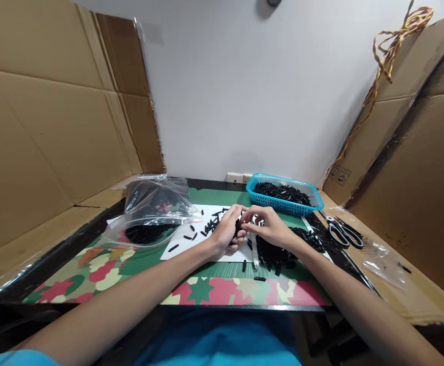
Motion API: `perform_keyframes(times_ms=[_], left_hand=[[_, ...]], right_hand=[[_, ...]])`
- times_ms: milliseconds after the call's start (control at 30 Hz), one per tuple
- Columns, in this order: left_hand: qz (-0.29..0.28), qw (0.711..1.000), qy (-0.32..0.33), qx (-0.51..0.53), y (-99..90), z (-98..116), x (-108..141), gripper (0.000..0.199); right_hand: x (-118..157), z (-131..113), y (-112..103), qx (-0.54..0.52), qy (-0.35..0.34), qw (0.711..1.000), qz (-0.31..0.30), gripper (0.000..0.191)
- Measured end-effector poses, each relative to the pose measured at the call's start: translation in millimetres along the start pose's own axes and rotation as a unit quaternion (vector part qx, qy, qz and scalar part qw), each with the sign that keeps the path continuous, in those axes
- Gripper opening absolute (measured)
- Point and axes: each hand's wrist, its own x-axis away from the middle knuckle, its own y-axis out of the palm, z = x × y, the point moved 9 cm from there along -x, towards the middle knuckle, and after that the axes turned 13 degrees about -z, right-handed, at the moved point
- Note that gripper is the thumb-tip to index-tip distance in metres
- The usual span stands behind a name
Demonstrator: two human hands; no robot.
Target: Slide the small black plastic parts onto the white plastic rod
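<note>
The left hand (225, 234) curls like a cup around some small, thin, black sticks (238, 226), it seems so they do not fall out. The right hand (270, 226) is just beside it, with its thumb and finger bent close together. I cannot tell if they pinch a stick. More black sticks lie apart on a flat white sheet of paper (184, 246); the white probably makes dark things easy to see. A big heap of black sticks (273, 254) lies under the right wrist, likely to be near to reach. Behind it, a blue plastic basket with small holes (283, 205) holds lots more, and its walls keep them from spilling on the desk (214, 195). A clear plastic zip bag (161, 198) lies at the left, with black things showing through. Grey-handled scissors (335, 224) lie far right, out of the hands' way.
</note>
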Motion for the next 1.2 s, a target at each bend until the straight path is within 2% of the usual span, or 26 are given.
perform_keyframes(times_ms=[167, 567, 833, 1200], left_hand=[[0.01, 1.0, 0.011, -0.005, -1.3, 1.0, 0.2, 0.043], [0.017, 0.999, 0.021, -0.02, -2.5, 3.9, 2.9, 0.039], [-0.006, 1.0, 0.003, -0.015, -3.4, -0.5, 0.6, 0.042], [-0.018, 1.0, 0.017, -0.009, -2.2, 5.4, 0.9, 0.042]], right_hand=[[-3.1, 6.6, 3.4, -0.038, 0.013, 0.999, -0.001, 0.027], [-3.3, 12.6, 8.9, -0.115, 0.014, 0.993, -0.014, 0.036], [-0.5, 22.7, -12.5, -0.139, 0.033, 0.987, 0.072, 0.042], [-0.1, 32.0, -13.5, -0.2, 0.037, 0.976, 0.076, 0.039]])
